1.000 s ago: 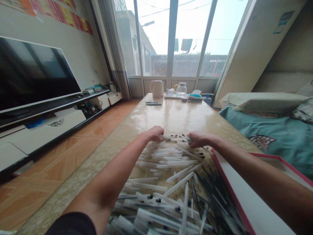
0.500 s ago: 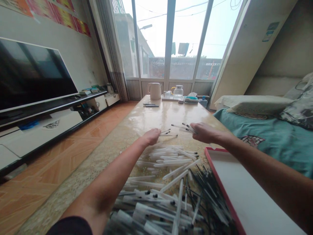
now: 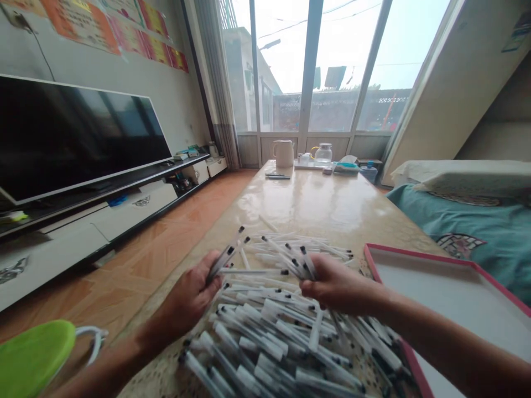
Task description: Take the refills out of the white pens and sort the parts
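My left hand (image 3: 198,290) is closed round several clear pen barrels with black ends (image 3: 227,257) that point up and to the right. Closed as well, my right hand (image 3: 332,282) grips a fanned bunch of similar pens (image 3: 295,261), their black tips toward the left. Between and below the hands a large heap of translucent pens (image 3: 265,326) is spread over the table. Darker thin pieces (image 3: 375,345) lie at the heap's right side, partly hidden under my right forearm.
A shallow white box with a red rim (image 3: 418,251) stands at the right of the table (image 3: 307,204). Toward the window are a beige kettle (image 3: 284,153), a glass pot (image 3: 323,155) and two pens (image 3: 277,176). A green stool (image 3: 37,354) is at lower left.
Both hands have come back nearer to me, over the heap, still holding pens. The view has turned left, bringing the green stool into sight.
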`<state>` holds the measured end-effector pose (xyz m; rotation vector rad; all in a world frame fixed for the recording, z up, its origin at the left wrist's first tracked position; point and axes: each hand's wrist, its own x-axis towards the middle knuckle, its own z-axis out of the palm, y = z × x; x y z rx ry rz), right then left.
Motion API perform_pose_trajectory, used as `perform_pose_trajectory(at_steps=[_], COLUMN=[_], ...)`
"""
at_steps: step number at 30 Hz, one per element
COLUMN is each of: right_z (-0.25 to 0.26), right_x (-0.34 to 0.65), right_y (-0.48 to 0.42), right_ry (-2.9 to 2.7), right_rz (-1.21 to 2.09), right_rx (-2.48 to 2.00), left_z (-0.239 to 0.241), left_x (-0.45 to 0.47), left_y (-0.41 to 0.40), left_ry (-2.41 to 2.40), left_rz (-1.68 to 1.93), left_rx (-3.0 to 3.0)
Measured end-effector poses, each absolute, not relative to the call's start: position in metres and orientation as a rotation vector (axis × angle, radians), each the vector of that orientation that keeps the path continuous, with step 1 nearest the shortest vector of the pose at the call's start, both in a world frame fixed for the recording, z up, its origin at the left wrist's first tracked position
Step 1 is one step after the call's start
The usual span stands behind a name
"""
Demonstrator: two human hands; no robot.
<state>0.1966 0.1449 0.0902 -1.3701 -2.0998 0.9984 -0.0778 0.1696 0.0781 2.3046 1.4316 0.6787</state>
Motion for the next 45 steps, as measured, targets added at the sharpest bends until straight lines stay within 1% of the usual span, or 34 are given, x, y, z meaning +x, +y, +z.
perform_pose_trajectory(at_steps=[1, 4, 7, 10, 14, 18, 20, 22, 26, 30, 34, 39, 45], right_z=[0.084, 0.07, 0.062, 0.059, 0.063, 0.076, 0.083, 0.086, 0.072, 0.046, 0.031, 0.032, 0.044], right_x=[0.181, 0.144, 0.122, 0.11, 0.099, 0.105, 0.127, 0.164, 0.249, 0.299, 0.31, 0.311, 0.302], right_y=[0.145, 0.149, 0.151, 0.149, 0.14, 0.14, 0.152, 0.17, 0.206, 0.219, 0.224, 0.23, 0.222], right_ry=[-2.115, -2.147, -2.164, -2.189, -2.271, -2.344, -2.349, -2.318, -2.244, -2.308, -2.429, -2.579, -2.599], right_rz=[1.036, 0.957, 0.845, 0.724, 0.615, 0.496, 0.42, 0.32, 0.168, 0.183, 0.222, 0.222, 0.087], right_rx=[-1.39, -1.523, -1.611, -1.682, -1.687, -1.667, -1.719, -1.861, -2.16, -2.264, -2.228, -2.223, -2.303], left_z=[0.067, 0.033, 0.005, -0.01, -0.01, -0.006, -0.006, -0.007, -0.006, 0.002, 0.014, 0.015, 0.002], left_x=[-0.083, -0.091, -0.095, -0.096, -0.091, -0.087, -0.087, -0.088, -0.091, -0.099, -0.104, -0.095, -0.088], left_y=[0.157, 0.133, 0.122, 0.114, 0.109, 0.112, 0.113, 0.114, 0.115, 0.126, 0.14, 0.135, 0.122], left_ry=[1.505, 1.628, 1.596, 1.569, 1.576, 1.504, 1.471, 1.451, 1.41, 1.444, 1.537, 1.489, 1.431], left_rz=[0.69, 0.723, 0.788, 0.793, 0.818, 0.746, 0.694, 0.655, 0.623, 0.638, 0.649, 0.567, 0.555], left_rx=[2.262, 2.269, 2.408, 2.52, 2.621, 2.77, 2.816, 2.837, 2.848, 2.845, 2.779, 2.807, 2.894])
